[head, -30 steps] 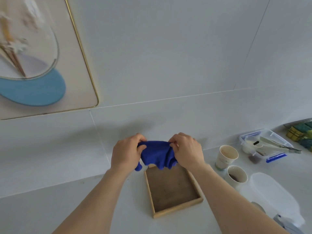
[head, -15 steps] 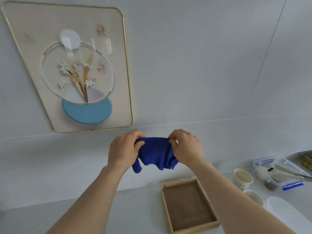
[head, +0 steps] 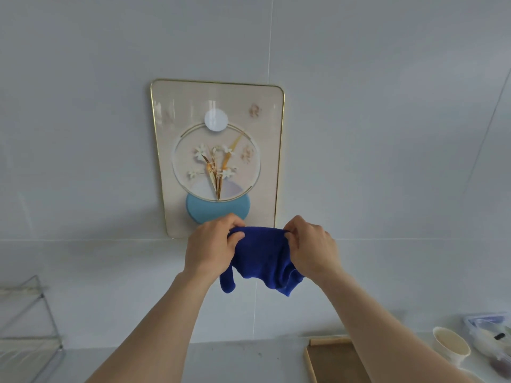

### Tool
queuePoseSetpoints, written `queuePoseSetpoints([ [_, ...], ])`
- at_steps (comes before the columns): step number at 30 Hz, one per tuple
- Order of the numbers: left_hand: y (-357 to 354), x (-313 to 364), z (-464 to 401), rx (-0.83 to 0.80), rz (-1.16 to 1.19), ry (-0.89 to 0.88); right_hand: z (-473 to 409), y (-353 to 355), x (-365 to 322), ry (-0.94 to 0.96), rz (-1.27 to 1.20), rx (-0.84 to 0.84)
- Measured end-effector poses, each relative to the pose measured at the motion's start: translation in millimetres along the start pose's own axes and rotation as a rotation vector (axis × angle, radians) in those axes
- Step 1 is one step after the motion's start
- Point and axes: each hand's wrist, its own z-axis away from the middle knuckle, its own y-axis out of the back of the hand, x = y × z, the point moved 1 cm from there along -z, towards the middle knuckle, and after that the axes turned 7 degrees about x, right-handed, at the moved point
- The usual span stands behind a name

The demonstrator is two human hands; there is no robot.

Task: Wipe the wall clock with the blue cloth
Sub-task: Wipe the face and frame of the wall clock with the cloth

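Observation:
The wall clock [head: 217, 158] hangs on the white wall ahead, a cream rectangular panel with a thin gold rim, a round glass dial with gold hands and white flowers, and a light blue disc below. A dark blue cloth [head: 262, 258] is bunched between my two hands just under the clock's lower edge. My left hand [head: 213, 247] grips its left end and my right hand [head: 311, 248] grips its right end. Loose folds of the cloth hang down. The cloth is apart from the clock face.
A wooden tray [head: 329, 360] lies on the counter at lower right, partly hidden by my right forearm. A paper cup [head: 450, 346] and a plastic container [head: 489, 335] stand at the far right. A wire rack [head: 27, 327] stands at the left edge.
The view has swung up and left, bringing the clock to the centre. Both hands have risen with the cloth from above the tray to just below the clock.

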Motion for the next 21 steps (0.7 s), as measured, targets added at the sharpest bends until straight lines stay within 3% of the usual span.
queuePoseSetpoints([
  [8, 32.1, -19.1, -16.4, 0.042, 0.035, 0.006, -10.9, 3.6, -45.7, -0.006, -0.085, 0.063],
  [16, 51.4, -27.0, -40.9, 0.092, 0.174, 0.036, -40.1, 9.6, -70.5, -0.176, -0.581, 0.019],
  [21, 52.4, -26.4, -60.2, 0.141, 0.278, 0.053, -62.4, 11.3, -89.4, -0.242, -0.788, 0.091],
])
